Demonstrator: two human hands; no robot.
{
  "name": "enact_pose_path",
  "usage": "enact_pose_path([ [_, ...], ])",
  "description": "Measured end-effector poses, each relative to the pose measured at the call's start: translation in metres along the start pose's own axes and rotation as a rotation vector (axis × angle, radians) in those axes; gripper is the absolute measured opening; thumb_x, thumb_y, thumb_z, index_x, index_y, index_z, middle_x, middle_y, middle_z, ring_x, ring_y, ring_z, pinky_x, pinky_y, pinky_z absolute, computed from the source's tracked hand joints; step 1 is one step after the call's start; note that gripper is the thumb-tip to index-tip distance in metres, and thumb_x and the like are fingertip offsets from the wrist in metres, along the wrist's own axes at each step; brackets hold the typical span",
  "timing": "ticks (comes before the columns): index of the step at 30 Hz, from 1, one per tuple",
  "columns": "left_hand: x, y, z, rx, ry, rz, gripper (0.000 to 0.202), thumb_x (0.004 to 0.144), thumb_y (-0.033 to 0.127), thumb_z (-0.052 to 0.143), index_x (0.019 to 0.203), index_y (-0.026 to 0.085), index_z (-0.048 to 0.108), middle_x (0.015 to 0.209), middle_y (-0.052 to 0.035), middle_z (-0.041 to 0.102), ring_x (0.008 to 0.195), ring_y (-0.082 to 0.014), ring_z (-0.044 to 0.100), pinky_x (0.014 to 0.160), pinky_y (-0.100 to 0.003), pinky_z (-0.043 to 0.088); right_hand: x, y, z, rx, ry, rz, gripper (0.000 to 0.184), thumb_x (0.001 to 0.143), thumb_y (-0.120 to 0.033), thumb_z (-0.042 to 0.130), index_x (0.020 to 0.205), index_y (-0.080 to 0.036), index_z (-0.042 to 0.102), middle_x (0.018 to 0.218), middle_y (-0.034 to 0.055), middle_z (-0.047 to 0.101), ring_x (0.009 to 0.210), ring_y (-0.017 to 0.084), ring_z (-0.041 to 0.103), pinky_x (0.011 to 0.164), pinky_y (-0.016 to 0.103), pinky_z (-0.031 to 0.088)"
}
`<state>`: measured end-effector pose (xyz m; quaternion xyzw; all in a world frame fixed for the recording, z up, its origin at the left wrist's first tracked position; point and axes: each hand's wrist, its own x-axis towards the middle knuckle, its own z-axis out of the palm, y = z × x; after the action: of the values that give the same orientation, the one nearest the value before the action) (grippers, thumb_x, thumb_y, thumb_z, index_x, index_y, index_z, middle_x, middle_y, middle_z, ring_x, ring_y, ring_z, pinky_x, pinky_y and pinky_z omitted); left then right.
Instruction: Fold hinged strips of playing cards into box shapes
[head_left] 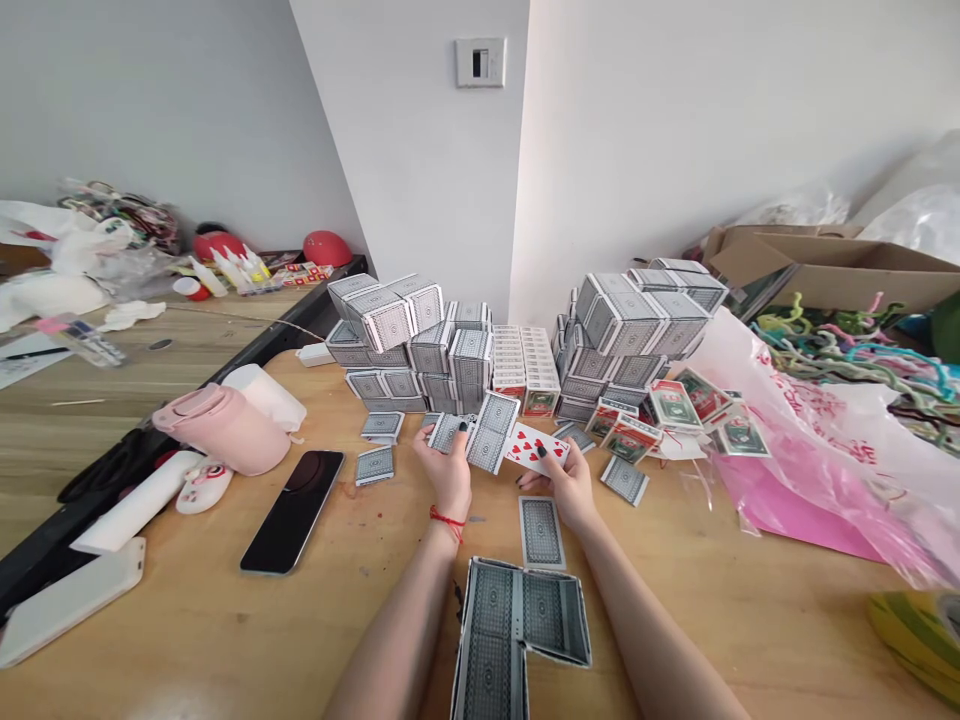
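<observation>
In the middle of the view, my left hand (448, 472) is closed on a grey-backed playing card (445, 432), thumb on top. Another grey-backed card (493, 434) stands tilted between my hands; I cannot tell which hand bears it. My right hand (568, 484) pinches a seven of hearts (526, 446), face up, its left end meeting the tilted card. Just below lies a single card (541, 533), back up. Nearer to me, between my forearms, is an L-shaped piece built of folded cards (491, 630).
Stacked card blocks stand at left (390, 340) and right (637, 330), with rows of card boxes (525, 365) between. Several card packs (675, 405) lie right. A phone (292, 512) and a pink cup (225, 428) are left; pink plastic (810, 470) and a cardboard box (832, 270) are right.
</observation>
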<state>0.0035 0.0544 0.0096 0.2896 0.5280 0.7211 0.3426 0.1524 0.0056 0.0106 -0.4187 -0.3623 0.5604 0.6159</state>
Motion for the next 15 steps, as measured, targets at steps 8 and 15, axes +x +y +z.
enact_pose_path([
  [8,0.0025,-0.0028,0.002,-0.015,-0.001,0.001,0.043,0.066,0.016,0.065,0.099,0.018,0.039,0.091,-0.0026,0.052,0.076,-0.0116,0.055,0.071,-0.027,0.044,-0.0033,-0.0012,0.0026,-0.037,-0.001,-0.018,0.038,0.074,-0.046,0.06,0.083,-0.023,0.03,0.052,0.0001,0.066,0.046,0.021,0.065,0.041,0.03,0.052],
  [15,0.0024,-0.0102,0.0034,-0.028,-0.009,-0.05,0.045,0.066,0.017,0.066,0.101,0.018,0.038,0.092,-0.0032,0.052,0.079,-0.0119,0.056,0.075,-0.029,0.045,-0.0083,0.0006,0.0012,-0.086,0.023,-0.014,0.041,0.072,-0.05,0.06,0.087,-0.023,0.034,0.053,0.0007,0.066,0.047,0.022,0.065,0.042,0.032,0.054],
])
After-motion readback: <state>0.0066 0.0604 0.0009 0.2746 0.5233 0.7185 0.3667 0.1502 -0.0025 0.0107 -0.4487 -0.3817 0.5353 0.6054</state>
